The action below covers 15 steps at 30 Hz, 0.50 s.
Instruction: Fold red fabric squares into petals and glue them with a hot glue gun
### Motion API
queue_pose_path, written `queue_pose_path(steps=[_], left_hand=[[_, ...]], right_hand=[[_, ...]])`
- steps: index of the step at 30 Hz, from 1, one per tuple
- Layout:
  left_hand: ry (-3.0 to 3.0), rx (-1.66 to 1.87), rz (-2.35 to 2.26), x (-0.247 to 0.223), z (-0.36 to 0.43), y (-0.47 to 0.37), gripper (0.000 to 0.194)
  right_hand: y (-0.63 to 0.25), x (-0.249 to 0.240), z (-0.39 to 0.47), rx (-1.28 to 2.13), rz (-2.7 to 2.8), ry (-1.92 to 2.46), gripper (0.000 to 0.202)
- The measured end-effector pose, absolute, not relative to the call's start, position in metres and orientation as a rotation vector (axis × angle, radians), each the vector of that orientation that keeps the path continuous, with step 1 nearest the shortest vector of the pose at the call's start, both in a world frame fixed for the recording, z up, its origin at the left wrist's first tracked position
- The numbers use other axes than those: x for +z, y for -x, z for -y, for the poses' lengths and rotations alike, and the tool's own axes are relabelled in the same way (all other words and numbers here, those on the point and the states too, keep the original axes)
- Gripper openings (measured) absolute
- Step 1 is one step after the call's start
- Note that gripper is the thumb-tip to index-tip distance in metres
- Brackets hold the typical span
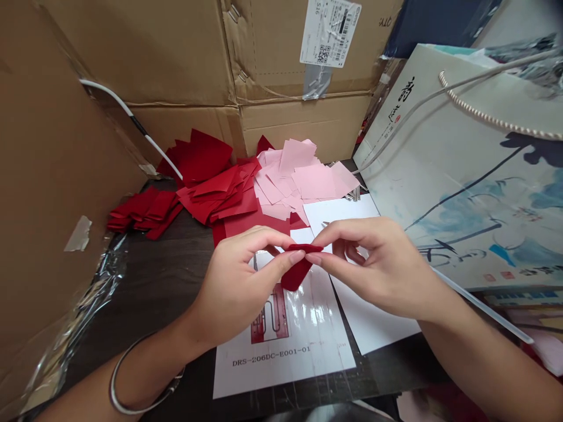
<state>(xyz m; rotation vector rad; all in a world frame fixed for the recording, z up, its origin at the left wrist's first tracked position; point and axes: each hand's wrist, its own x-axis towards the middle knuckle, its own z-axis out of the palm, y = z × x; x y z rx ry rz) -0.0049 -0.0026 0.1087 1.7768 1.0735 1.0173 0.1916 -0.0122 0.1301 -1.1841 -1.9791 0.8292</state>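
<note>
Your L hand [237, 278] & R hand [382, 266]: thumb-to-finger pinch, closed on red pc [295, 278]
Red pc: matte, folded, tapered, held above sheet [316, 334]
Sheet: wht, glossy, reads "DRS-206DC-E001-01"
Pink slips [314, 179]: thin, squarish, piled behind sheet

Brown cardboard [167, 47] stands behind and left of a dark wood-grain tabletop [176, 261].

Bare hands [235, 281] [382, 266] and forearms [488, 357], with a slim, shiny silver-coloured bangle [113, 387] circling the left one.
</note>
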Motion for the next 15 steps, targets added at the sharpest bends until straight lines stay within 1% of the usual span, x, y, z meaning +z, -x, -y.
queue_pose_path(steps=[5, 10, 15], left_hand=[[-1.578, 0.923, -1.073, 0.1112, 0.0037, 0.0052, 0.004], [-1.682, 1.007, -1.085, 0.1082, 0.0041, 0.0048, 0.006], [-1.818, 1.077, -1.112, 0.1090, 0.0054, 0.0047, 0.004]], right_hand=[[-0.1913, 0.1302, 0.0141, 0.847, 1.952, 1.195, 0.006], [-0.1917, 0.1313, 0.0139, 0.848, 1.959, 1.175, 0.008], [-0.1926, 0.1338, 0.0127, 0.932, 1.959, 1.175, 0.025]])
